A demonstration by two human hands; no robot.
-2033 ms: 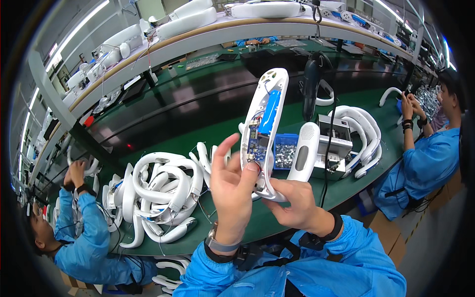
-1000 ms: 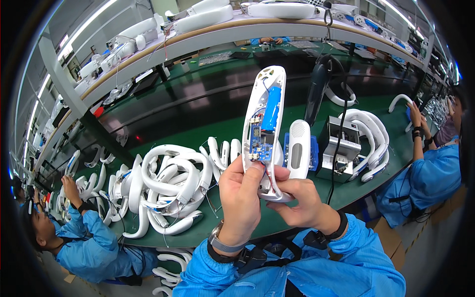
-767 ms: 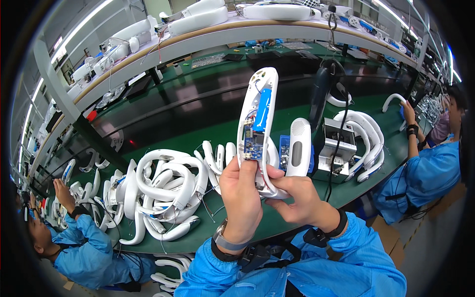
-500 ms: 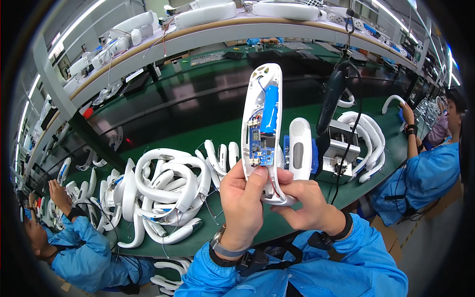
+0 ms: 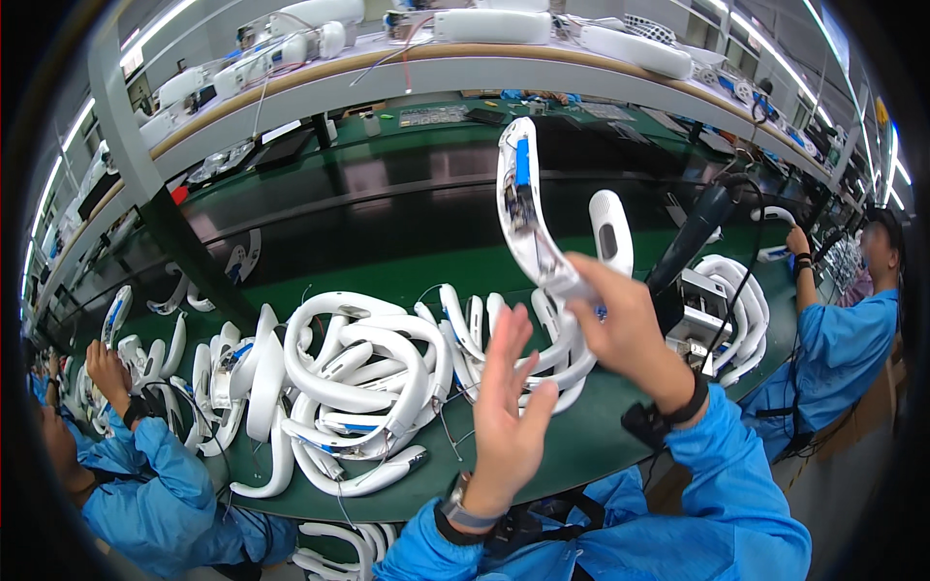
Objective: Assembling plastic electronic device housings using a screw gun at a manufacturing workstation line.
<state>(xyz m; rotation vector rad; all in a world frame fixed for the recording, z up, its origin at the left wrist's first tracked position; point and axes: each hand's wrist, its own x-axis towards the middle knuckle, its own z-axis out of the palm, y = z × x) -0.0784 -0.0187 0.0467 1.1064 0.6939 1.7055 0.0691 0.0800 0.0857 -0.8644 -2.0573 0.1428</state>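
Observation:
My right hand grips a white U-shaped neck fan by its curved middle and holds it up over the bench. One arm of the fan lies uncovered, showing a blue battery and dark electronics below it. Its other arm carries a perforated end and a grey oval panel. Apart from the fan, my left hand is raised with its fingers stretched out and nothing in it. Just beyond that hand lie several more white neck fan pieces, partly covered by my fingers.
A large heap of white neck fans covers the bench to the left. At right hangs a black electric screwdriver beside a metal fixture and stacked fans. Co-workers sit at both sides. A loaded shelf spans overhead.
My left hand has let go of the neck fan and opened. The right hand has raised and turned the fan, moving to its curved middle. The view has shifted slightly.

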